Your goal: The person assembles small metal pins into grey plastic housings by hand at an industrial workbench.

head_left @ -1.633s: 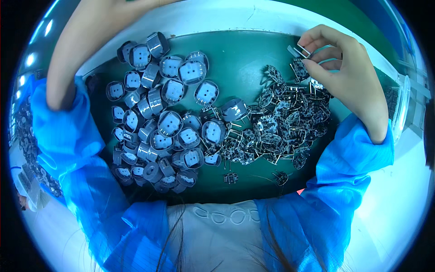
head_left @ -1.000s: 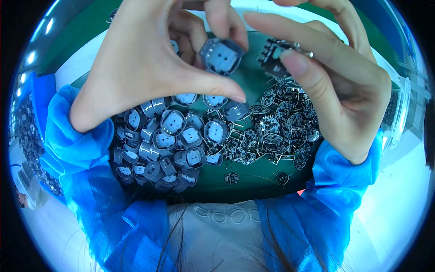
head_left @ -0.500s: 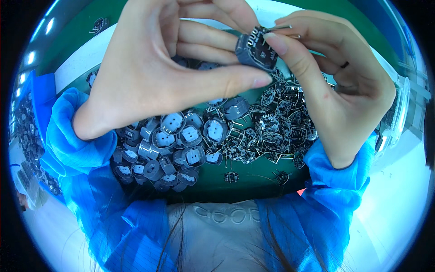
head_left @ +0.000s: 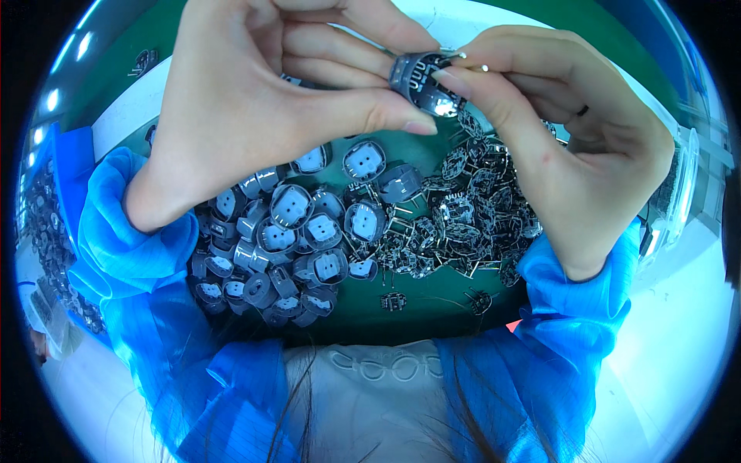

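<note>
Two pinches meet toward the far white rim [head_left: 455, 17]: my left hand [head_left: 251, 116] holds a grey cup-shaped housing [head_left: 400, 72], my right hand [head_left: 559, 150] a pinned circuit board [head_left: 424, 82] at its mouth. Mostly bare green worktop [head_left: 359, 307] runs nearside of the housing heap [head_left: 322, 228] and board heap [head_left: 471, 212].

Loose, glossy blue sleeves [head_left: 583, 312], bunched into soft folds, end at the wrists behind the fingers [head_left: 525, 55], and a small dark band [head_left: 583, 110] sits on one finger of the right hand [head_left: 562, 150]. Well below the fingers, the blue garment's open front [head_left: 251, 393] frames a pale top [head_left: 370, 405] with raised rings along its upper part, crossed by long loose strands of hair [head_left: 477, 424].
</note>
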Available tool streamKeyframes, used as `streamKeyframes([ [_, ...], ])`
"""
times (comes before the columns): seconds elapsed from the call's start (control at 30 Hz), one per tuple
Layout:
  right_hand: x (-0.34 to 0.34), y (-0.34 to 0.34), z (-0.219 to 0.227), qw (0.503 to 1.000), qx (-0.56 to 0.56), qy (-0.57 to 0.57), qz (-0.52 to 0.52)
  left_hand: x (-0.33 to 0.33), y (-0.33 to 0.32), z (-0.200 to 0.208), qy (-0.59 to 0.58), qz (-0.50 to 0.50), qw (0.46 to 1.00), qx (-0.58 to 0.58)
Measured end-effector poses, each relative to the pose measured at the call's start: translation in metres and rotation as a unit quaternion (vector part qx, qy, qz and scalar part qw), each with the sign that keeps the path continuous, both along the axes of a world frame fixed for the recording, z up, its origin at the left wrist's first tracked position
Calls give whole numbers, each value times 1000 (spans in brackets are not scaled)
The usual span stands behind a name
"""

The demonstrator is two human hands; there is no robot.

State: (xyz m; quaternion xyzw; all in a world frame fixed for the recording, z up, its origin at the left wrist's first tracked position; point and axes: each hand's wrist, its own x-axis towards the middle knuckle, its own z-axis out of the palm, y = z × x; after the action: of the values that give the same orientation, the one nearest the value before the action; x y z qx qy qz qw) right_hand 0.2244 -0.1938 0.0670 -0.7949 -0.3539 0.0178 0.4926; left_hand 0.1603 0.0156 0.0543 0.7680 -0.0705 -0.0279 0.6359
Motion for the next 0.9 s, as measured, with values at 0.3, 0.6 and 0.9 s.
streamKeyframes([
  [0.3,4,9,8,968,15,-238,77,-4,-4,0,-61,9,998,7],
  [0.6,-1,9,7,968,46,244,22,-6,-6,7,-186,16,972,143],
  [0.9,6,5,5,889,-20,434,147,-10,-9,16,-223,8,934,278],
])
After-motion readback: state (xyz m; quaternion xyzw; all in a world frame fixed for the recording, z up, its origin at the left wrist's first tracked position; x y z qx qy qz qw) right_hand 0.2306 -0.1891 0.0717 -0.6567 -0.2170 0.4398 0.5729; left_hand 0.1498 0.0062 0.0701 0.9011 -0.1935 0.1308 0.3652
